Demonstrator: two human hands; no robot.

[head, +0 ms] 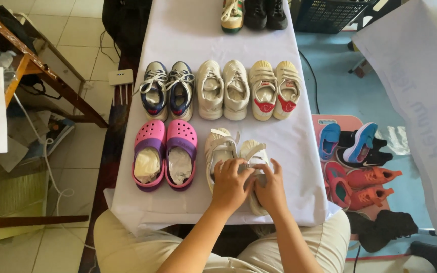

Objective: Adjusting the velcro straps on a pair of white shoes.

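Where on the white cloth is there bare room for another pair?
Bare patches: the cloth between the far shoes and the middle row, and right of the cream pair under both hands. The middle row and the clogs sit packed.

clogs (165, 154) pink-purple | held shoes (227, 151) cream | sneakers (168, 90) navy-grey | tablecloth (188, 40) white

Pair of small cream strap-fastened shoes (234, 156) at the near edge of the table, toes pointing away, side by side and touching. Straps loose, partly lifted. Left shoe's opening visible; right shoe's heel and opening covered by both hands
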